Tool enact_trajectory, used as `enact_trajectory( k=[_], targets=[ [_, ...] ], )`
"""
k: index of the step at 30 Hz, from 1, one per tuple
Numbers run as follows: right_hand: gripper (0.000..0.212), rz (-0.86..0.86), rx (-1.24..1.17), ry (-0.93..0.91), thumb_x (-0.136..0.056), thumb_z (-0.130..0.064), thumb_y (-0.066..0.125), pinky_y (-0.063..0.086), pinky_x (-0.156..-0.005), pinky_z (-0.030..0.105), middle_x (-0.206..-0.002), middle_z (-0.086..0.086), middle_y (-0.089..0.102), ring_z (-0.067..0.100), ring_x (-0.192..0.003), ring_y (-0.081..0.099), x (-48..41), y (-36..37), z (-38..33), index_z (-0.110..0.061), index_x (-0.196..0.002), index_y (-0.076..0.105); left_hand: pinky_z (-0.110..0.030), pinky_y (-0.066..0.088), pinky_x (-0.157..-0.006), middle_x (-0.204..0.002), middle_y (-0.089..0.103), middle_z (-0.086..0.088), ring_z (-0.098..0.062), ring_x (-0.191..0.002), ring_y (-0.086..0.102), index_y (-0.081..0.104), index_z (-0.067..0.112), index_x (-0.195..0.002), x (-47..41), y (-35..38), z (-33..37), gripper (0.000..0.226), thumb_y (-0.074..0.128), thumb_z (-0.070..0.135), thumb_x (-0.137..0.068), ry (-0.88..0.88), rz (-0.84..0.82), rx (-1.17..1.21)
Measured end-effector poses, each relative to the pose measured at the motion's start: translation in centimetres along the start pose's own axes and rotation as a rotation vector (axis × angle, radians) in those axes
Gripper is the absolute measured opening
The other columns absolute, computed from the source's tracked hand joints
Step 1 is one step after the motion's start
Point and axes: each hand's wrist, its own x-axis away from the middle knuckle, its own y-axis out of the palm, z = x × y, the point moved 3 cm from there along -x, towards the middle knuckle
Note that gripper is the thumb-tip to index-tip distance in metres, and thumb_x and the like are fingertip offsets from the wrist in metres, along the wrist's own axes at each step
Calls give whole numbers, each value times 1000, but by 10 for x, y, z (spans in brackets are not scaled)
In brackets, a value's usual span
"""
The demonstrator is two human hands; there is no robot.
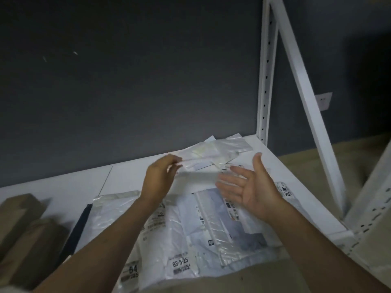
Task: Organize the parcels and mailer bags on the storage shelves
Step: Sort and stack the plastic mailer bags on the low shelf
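Labelled mailer bags are lying piled on the white shelf. Above the pile, the fingers of the left hand are pinching a thin clear mailer bag. The right hand is hovering there too, fingers released. Behind the pile, flat bags are lying.
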Motion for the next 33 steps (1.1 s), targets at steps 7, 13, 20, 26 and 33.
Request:
enact_trajectory(
  k=[7,13,20,26,33],
  targets=[
    [23,1,123,46,-94,-5,55,60,-68,40,-102,14,73,25,-88,72,12,5,26,-5,-116,62,-43,38,-108,-130,60,-8,-23,-127,48,66,10,-114,48,-24,5,48,81,26,-71,149,-108,-80],
    [27,9,291,8,-90,-1,59,54,-88,48,-105,11,73,29,-97,69,21,-1,31,-8,-116,62,-44,-3,-117,-161,5,-1,-22,-148,-4,19,30,-151,74,-43,5,100,56,69,-67,-256,-284,-162],
    [19,-40,601,-231,-92,-11,60,57,-78,33,-101,5,74,19,-91,71,42,5,11,-13,-110,65,-38,29,-110,-130,59,7,-16,-127,48,53,35,-129,61,-67,14,47,61,52,-87,-298,-600,-210],
    [50,179,327,-246,-79,-32,77,53,-92,46,-113,7,70,24,-96,70,34,1,20,-21,-124,57,-27,49,-74,-85,69,6,-13,-81,64,69,20,-85,74,-60,35,10,70,30,-85,-577,-452,25],
    [57,31,114,-30,-88,-16,68,57,-80,45,-113,16,68,31,-99,68,28,35,58,-8,-137,41,-32,50,-73,-85,70,-2,-18,-77,65,63,14,-79,108,-68,16,17,67,29,-87,-928,-178,183]
  ],
)
